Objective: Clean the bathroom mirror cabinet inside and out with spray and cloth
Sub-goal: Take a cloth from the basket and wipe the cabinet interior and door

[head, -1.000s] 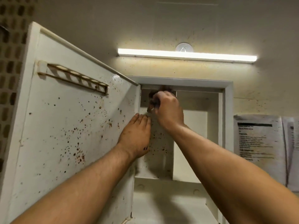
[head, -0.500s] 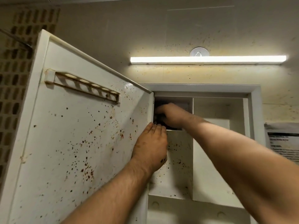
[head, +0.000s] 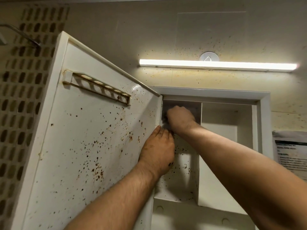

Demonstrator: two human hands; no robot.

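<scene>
The white cabinet [head: 264, 113] hangs open on the wall. Its door [head: 79, 146] swings out to the left, the inner face speckled with brown rust spots. My right hand [head: 180, 120] is inside the upper left compartment, shut on a dark cloth [head: 164, 124] pressed against the hinge-side wall; only a blurred edge of the cloth shows. My left hand [head: 157, 153] lies flat with fingers together on the door's hinge edge, just below the right hand. No spray bottle is in view.
A slotted holder rail [head: 98, 88] is fixed high on the door. A lit strip light [head: 216, 64] runs above the cabinet. Printed paper [head: 290, 150] is stuck on the wall at right. A perforated block wall [head: 21, 97] stands at left.
My right hand with the cloth has moved from the top of the left compartment down toward the hinge side. The view has tilted up and to the left.
</scene>
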